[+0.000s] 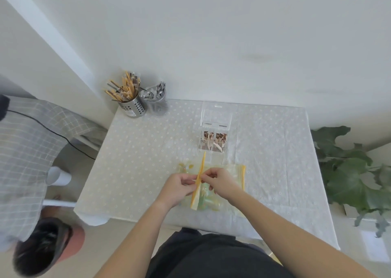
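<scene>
Over a dotted tablecloth (148, 150), left hand (179, 185) and right hand (220, 182) pinch a zip bag's (208, 200) yellow seal strip (202, 164), likely best parted with an even pull.

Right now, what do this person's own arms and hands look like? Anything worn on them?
Both arms are bare from the frame's edge to the fingers: the left hand and right hand carry no glove, ring, watch or bracelet that shows, and no sleeve reaches the left forearm or right forearm. Plain dark clothing covers the lap.
</scene>
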A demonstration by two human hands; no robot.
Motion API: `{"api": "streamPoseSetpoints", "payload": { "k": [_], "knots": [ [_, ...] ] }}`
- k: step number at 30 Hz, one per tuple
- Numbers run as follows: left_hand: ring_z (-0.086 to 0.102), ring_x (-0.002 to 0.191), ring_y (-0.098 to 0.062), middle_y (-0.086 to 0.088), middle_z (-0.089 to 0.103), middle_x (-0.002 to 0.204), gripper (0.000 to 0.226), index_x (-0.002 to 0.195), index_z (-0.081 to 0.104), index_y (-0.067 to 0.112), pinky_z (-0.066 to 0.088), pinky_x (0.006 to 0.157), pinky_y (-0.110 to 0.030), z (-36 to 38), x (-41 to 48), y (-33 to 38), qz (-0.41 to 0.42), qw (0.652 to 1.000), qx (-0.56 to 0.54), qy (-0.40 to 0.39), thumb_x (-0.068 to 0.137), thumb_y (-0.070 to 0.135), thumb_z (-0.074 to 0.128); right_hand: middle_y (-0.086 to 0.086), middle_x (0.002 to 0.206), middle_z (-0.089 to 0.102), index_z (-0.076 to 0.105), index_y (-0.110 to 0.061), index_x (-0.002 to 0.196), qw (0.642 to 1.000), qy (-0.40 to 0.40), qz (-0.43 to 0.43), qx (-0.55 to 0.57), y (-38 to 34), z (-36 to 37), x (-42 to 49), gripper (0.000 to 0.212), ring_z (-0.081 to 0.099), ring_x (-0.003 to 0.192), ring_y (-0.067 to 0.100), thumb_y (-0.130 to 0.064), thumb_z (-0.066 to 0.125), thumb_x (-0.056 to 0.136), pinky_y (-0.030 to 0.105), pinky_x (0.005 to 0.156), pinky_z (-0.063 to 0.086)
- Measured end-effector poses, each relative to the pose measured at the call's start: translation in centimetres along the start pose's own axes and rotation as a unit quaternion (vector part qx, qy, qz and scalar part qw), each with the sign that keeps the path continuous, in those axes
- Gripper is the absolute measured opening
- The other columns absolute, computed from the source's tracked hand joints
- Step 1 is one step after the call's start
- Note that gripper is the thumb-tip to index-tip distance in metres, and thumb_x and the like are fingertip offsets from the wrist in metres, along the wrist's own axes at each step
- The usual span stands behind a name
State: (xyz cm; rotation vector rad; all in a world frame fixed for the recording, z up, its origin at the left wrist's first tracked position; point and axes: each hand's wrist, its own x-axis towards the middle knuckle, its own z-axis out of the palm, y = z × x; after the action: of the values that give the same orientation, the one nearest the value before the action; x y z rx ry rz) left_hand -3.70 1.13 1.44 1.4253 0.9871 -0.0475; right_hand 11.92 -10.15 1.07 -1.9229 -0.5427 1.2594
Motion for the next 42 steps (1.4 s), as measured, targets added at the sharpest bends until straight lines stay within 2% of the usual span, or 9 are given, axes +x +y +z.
{"api": "streamPoseSetpoints", "payload": {
  "k": [9,12,15,20,27,32,35,38,42],
  "knots": [
    [0.080,0.087,-0.025,-0.009,0.082,0.090,0.006,0.102,0.078,0.016,0.067,0.083,-0.037,-2.5,0.3,1.1,0.006,1.000,0.010,0.014,0.097,0.018,0.077,-0.001,0.092,0.076,0.074,-0.017,0.090,0.999,0.017,-0.020,-0.033,-2.5,1.7,-0.3,0.018,0.062,0.059,0.006,-0.031,0.063,0.094,0.025,0.064,0.053],
    [0.080,0.086,-0.022,-0.006,0.082,0.091,0.007,0.103,0.078,0.013,0.067,0.082,-0.036,-3.4,0.8,1.3,0.017,1.000,0.011,0.007,0.100,0.018,0.073,0.002,0.094,0.075,0.072,-0.014,0.092,0.999,0.025,-0.007,-0.033,-3.2,2.3,-0.1,0.017,0.064,0.062,0.009,-0.028,0.061,0.093,0.030,0.068,0.054],
    [0.080,0.089,-0.018,-0.005,0.083,0.094,0.010,0.107,0.078,0.010,0.065,0.081,-0.030,-4.1,1.0,1.3,0.020,1.000,-0.007,-0.009,0.103,0.013,0.068,0.004,0.093,0.074,0.068,-0.010,0.095,0.998,0.042,0.007,-0.040,-3.7,3.2,0.1,0.018,0.062,0.062,0.011,-0.025,0.059,0.094,0.023,0.060,0.051],
    [0.081,0.092,-0.018,-0.004,0.084,0.092,0.013,0.106,0.078,0.007,0.064,0.082,-0.028,-5.2,1.3,1.5,0.027,0.999,-0.009,-0.043,0.104,0.008,0.065,-0.003,0.082,0.073,0.064,-0.015,0.089,0.995,0.044,0.008,-0.087,-4.7,4.5,0.0,0.023,0.058,0.062,0.010,-0.037,0.058,0.092,0.023,0.058,0.047],
    [0.079,0.084,-0.030,-0.006,0.082,0.082,0.009,0.096,0.076,0.012,0.066,0.085,-0.047,-5.4,1.6,1.7,0.048,0.997,0.057,-0.027,0.098,0.013,0.068,-0.003,0.076,0.069,0.058,-0.018,0.073,0.993,0.013,0.015,-0.113,-5.0,4.6,-0.4,0.025,0.054,0.062,0.015,-0.027,0.050,0.096,0.030,0.059,0.045],
    [0.075,0.082,-0.028,-0.002,0.078,0.084,0.018,0.092,0.066,0.019,0.065,0.081,-0.045,-4.3,0.6,2.5,0.084,0.989,0.114,-0.040,0.106,0.027,0.058,0.000,0.076,0.067,0.054,-0.022,0.067,0.993,-0.005,-0.016,-0.116,-5.5,3.7,-1.0,0.029,0.052,0.062,0.016,-0.025,0.049,0.094,0.031,0.060,0.044],
    [0.066,0.071,-0.024,0.000,0.071,0.080,0.022,0.088,0.061,0.021,0.056,0.071,-0.042,-4.2,0.4,2.6,0.115,0.969,0.220,-0.019,0.106,0.031,0.055,-0.003,0.073,0.064,0.053,-0.023,0.064,0.990,-0.005,-0.039,-0.133,-5.4,3.5,-1.0,0.027,0.049,0.060,0.012,-0.024,0.052,0.091,0.028,0.059,0.043],
    [0.042,0.056,-0.017,0.002,0.053,0.066,0.024,0.082,0.054,0.016,0.038,0.058,-0.036,-4.0,0.0,2.3,0.131,0.957,0.258,0.004,0.102,0.029,0.055,-0.003,0.067,0.057,0.052,-0.022,0.061,0.986,0.002,-0.053,-0.159,-5.0,3.6,-0.9,0.025,0.047,0.060,0.011,-0.026,0.056,0.086,0.027,0.060,0.042],
    [0.044,0.058,-0.014,-0.009,0.059,0.075,0.024,0.079,0.050,0.019,0.038,0.057,-0.035,-4.1,-0.5,1.8,0.127,0.954,0.272,0.008,0.098,0.034,0.051,-0.001,0.066,0.055,0.056,-0.019,0.064,0.979,-0.004,-0.062,-0.194,-4.7,3.8,-0.8,0.019,0.045,0.059,0.013,-0.029,0.057,0.080,0.028,0.058,0.040]
  ]
}}
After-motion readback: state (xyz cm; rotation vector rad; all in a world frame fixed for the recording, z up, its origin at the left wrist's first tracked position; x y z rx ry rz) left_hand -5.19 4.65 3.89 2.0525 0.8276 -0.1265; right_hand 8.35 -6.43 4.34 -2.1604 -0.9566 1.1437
